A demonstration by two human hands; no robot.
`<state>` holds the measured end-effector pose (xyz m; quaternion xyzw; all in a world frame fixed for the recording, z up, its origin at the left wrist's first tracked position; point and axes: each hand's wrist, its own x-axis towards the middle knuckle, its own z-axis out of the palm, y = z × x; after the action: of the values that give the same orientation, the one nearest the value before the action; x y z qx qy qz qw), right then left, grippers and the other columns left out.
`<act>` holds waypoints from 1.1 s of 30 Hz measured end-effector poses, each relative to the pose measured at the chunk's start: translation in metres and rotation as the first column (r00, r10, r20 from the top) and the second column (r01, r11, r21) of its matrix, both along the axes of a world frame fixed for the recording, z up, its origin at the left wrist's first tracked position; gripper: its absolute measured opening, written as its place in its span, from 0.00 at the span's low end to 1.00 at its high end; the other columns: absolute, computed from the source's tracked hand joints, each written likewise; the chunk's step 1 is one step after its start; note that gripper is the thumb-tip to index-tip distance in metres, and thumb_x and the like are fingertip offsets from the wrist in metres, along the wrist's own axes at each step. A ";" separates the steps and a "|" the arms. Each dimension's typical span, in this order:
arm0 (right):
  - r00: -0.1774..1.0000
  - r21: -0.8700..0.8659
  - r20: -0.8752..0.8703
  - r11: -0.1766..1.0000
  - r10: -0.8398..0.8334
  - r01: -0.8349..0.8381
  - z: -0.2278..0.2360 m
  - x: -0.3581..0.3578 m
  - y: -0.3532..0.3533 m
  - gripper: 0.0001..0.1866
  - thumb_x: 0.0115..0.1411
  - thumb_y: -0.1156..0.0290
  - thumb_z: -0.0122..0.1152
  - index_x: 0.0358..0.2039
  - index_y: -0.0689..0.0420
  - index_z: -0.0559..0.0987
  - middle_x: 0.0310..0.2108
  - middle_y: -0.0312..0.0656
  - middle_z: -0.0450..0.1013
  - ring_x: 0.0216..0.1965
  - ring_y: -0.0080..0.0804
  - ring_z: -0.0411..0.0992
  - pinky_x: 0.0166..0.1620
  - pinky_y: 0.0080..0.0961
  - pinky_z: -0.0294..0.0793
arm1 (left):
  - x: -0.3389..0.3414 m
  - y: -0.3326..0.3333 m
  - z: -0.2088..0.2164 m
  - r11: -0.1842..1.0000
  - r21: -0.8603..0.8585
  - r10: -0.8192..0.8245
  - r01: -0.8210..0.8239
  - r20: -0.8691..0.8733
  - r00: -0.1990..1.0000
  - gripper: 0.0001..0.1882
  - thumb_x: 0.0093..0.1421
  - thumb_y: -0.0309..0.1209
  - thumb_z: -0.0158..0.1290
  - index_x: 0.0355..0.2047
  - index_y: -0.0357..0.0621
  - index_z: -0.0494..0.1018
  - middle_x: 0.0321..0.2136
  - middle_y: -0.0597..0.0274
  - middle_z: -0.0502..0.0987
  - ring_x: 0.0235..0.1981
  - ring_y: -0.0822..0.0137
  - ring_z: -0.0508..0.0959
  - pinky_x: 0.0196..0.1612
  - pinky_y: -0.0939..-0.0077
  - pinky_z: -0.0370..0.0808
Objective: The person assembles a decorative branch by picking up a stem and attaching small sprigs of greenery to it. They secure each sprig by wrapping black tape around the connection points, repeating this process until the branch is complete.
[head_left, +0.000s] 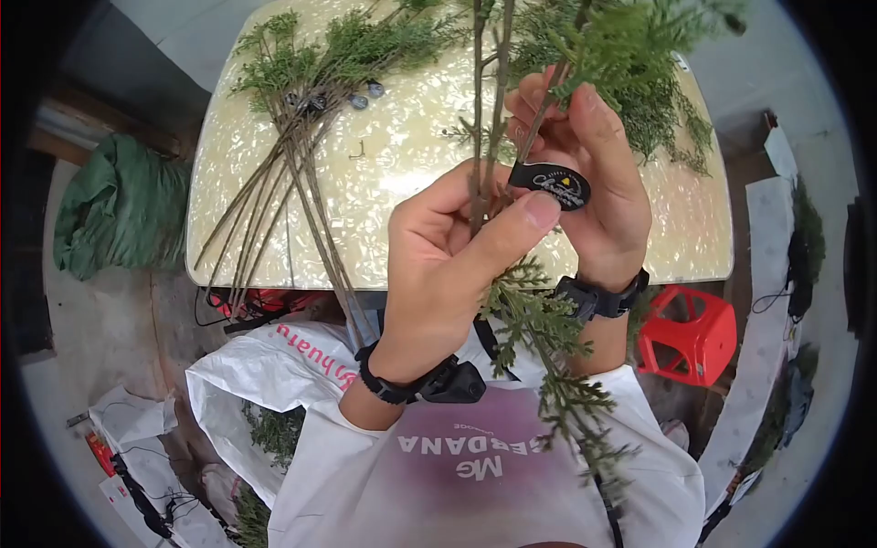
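My left hand (434, 265) is closed round brown stems (482, 110) of leafy green branches, which rise upright from it. Its thumb presses against a black rounded tag (577, 194) attached at a stem. Beside it, my right hand (617, 187) is closed, its thumb and fingers round the thin stem of a feathery green branch (630, 59). Below my hands a darker green sprig (575, 388) hangs down in front of my shirt. Part of the left fingers' grip is hidden behind the hand.
On the cream, shiny table (356, 219) lie long-stemmed branches (301, 164) with several dark round balls (359, 101), at left. More greenery (671, 119) lies at the far right. A red stool (690, 336), a white sack (242, 365) with greenery and a green sack (114, 210) stand around.
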<state>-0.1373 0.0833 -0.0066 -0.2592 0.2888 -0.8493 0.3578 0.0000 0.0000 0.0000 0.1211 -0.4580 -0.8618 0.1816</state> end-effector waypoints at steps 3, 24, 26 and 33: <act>0.992 0.021 0.005 0.992 0.127 -0.127 0.008 0.001 0.014 0.14 0.60 0.71 0.63 0.46 0.62 0.78 0.41 0.41 0.78 0.42 0.23 0.75 0.45 0.20 0.72 | -0.001 0.004 -0.001 0.923 0.352 -0.135 0.155 -0.079 0.988 0.14 0.61 0.33 0.56 0.42 0.37 0.70 0.19 0.68 0.67 0.17 0.82 0.63 0.18 0.87 0.59; 0.952 0.068 -0.079 0.955 0.294 -0.289 -0.031 -0.018 0.031 0.13 0.60 0.70 0.63 0.42 0.65 0.77 0.36 0.40 0.76 0.36 0.26 0.75 0.38 0.20 0.73 | -0.010 0.017 -0.007 0.960 0.266 -0.071 0.087 -0.070 0.995 0.09 0.61 0.31 0.59 0.35 0.36 0.75 0.26 0.72 0.76 0.20 0.88 0.67 0.21 0.92 0.58; 0.983 0.052 -0.040 0.983 0.178 -0.176 -0.035 -0.013 0.030 0.13 0.61 0.70 0.62 0.42 0.65 0.76 0.36 0.41 0.76 0.36 0.26 0.75 0.39 0.20 0.73 | -0.011 0.014 -0.005 0.948 0.297 -0.108 0.116 -0.044 0.993 0.09 0.61 0.30 0.59 0.35 0.36 0.75 0.25 0.72 0.76 0.21 0.88 0.67 0.22 0.92 0.59; 0.873 0.193 -0.247 0.861 -0.422 0.471 -0.008 -0.023 0.047 0.11 0.61 0.74 0.61 0.42 0.66 0.77 0.37 0.44 0.76 0.38 0.28 0.76 0.40 0.19 0.75 | -0.022 0.015 -0.013 0.985 0.163 0.069 -0.061 -0.049 0.996 0.06 0.59 0.26 0.60 0.33 0.36 0.76 0.23 0.73 0.76 0.21 0.87 0.68 0.23 0.92 0.61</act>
<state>-0.1600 0.1301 -0.0148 -0.2207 0.4782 -0.8368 0.1497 -0.0219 0.0146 -0.0126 0.1266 -0.3774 -0.8926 0.2117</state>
